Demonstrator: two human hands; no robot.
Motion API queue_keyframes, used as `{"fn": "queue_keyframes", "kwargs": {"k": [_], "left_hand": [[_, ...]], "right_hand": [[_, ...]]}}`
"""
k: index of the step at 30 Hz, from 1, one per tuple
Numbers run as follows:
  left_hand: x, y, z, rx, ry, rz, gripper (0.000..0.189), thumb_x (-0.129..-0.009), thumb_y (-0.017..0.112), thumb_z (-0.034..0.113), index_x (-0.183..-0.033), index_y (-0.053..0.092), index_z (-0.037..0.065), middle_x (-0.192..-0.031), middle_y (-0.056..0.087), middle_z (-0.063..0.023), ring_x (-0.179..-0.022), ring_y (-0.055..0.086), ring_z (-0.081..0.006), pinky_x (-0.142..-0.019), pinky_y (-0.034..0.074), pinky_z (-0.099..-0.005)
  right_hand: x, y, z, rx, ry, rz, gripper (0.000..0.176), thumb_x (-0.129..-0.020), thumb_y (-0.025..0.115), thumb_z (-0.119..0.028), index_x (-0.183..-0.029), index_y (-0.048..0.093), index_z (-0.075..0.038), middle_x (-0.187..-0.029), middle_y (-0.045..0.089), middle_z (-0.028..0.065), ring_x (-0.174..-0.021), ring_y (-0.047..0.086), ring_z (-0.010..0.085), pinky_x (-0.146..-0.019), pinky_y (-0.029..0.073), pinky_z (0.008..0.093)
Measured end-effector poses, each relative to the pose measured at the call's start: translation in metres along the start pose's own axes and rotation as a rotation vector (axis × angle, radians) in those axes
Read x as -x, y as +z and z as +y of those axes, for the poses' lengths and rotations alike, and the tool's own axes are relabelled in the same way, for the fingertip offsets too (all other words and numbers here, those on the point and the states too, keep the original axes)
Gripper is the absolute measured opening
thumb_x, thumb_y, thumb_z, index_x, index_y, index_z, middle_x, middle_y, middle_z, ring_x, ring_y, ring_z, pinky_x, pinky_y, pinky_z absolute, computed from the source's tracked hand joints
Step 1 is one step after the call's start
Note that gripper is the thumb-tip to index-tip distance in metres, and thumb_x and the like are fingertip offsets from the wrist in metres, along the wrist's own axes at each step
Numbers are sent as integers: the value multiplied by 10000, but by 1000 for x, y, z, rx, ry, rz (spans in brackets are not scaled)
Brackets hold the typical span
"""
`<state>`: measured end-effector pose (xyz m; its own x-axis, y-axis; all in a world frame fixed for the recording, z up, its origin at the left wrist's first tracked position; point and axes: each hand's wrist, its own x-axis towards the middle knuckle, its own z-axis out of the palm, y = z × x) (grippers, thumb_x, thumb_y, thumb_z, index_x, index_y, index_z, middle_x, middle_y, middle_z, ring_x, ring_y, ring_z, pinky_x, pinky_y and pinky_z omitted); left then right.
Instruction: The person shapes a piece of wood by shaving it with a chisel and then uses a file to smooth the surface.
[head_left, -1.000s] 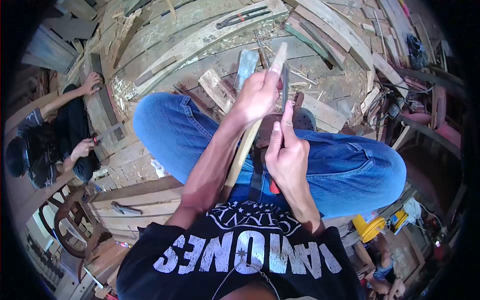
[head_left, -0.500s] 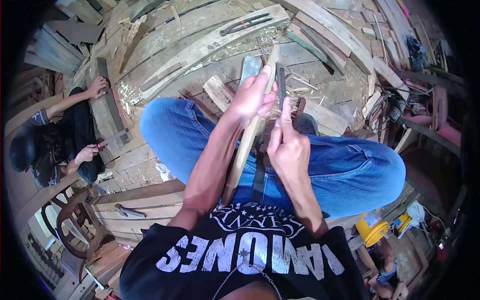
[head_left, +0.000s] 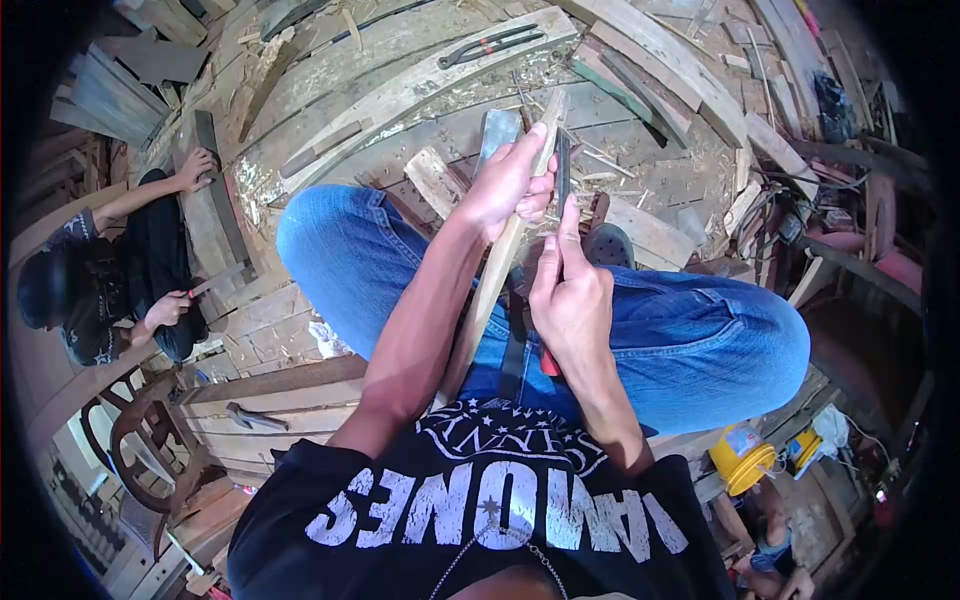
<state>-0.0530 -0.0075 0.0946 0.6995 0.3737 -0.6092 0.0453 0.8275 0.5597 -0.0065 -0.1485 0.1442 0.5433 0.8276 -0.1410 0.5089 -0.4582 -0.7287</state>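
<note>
My left hand grips a long pale wooden stick near its upper end; the stick slants down across my lap to my shirt. My right hand holds a dark narrow blade tool with a red handle end showing below the palm. The index finger lies along the blade, which rests against the stick just right of my left fingers. Both hands are above my crossed legs in blue jeans.
Another person sits at left, working on a plank with a tool. Pliers lie on curved boards at the top. Wood offcuts and shavings cover the floor. A hammer rests on boards lower left. A yellow bucket stands lower right.
My right hand and the blade slid slightly down along the stick, and my left hand shifted a little with the stick. The view moved slightly.
</note>
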Motion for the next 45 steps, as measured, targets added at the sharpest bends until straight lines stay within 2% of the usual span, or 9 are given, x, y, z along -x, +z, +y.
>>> {"fn": "queue_keyframes", "kwargs": {"k": [12,14,18,20,30,33,37,39,45], "left_hand": [[-5,-2,4,65,-3,-15,437,-1000,407,473,-838,475,72,-553,329,50,-402,262,-64,-381,250,-241],[-6,1,4,36,-18,28,441,-1000,386,491,-776,450,117,-536,338,62,-387,268,-46,-370,232,-206],[-11,4,4,44,20,97,459,-1004,362,497,-753,449,123,-532,348,55,-413,286,-56,-387,238,-211],[-15,-6,1,-18,14,37,430,-1021,367,438,-826,478,71,-693,433,1,-493,373,-84,-420,330,-253],[-18,0,1,-150,38,135,475,-1025,333,453,-851,502,45,-715,476,-22,-488,398,-108,-421,364,-292],[-25,0,-7,-220,149,146,510,-1025,324,454,-829,519,25,-698,483,-41,-483,401,-122,-426,370,-300],[-32,-4,-13,-312,151,179,582,-1016,309,478,-773,540,2,-655,483,-57,-495,440,-138,-432,396,-315],[-34,-5,-12,-369,137,192,589,-1016,299,481,-785,543,-2,-660,486,-50,-501,450,-137,-434,406,-324],[-27,-4,-7,-311,126,177,550,-1022,288,482,-812,547,45,-657,505,-41,-520,408,-124,-471,339,-295]], "right_hand": [[-7,2,-5,24,0,19,487,-911,531,-89,-1375,438,28,-535,561,221,-486,604,384,-466,470,463],[-10,1,-5,29,-52,69,478,-913,531,-95,-1368,446,26,-536,564,218,-486,605,384,-469,475,468],[-11,-1,-9,120,-33,16,479,-912,530,-117,-1358,450,41,-542,573,215,-489,608,381,-488,494,468],[-13,-3,-9,162,-33,-8,482,-913,529,-124,-1356,450,45,-544,574,217,-492,610,381,-493,497,468],[-17,-9,-15,302,6,-110,494,-903,523,-142,-1346,454,67,-562,592,230,-523,629,389,-515,513,479],[-19,-3,-11,370,-16,-48,439,-911,532,-107,-1314,495,63,-553,561,245,-497,595,408,-519,482,486],[-21,11,-5,347,42,-46,487,-892,534,-105,-1338,455,75,-584,577,269,-526,609,421,-538,496,503],[-23,14,2,337,12,-49,566,-859,533,-125,-1360,404,104,-570,597,241,-514,628,391,-504,506,503],[-27,26,7,333,20,-53,619,-851,543,-141,-1407,360,60,-594,608,236,-544,638,399,-532,517,505]]}}
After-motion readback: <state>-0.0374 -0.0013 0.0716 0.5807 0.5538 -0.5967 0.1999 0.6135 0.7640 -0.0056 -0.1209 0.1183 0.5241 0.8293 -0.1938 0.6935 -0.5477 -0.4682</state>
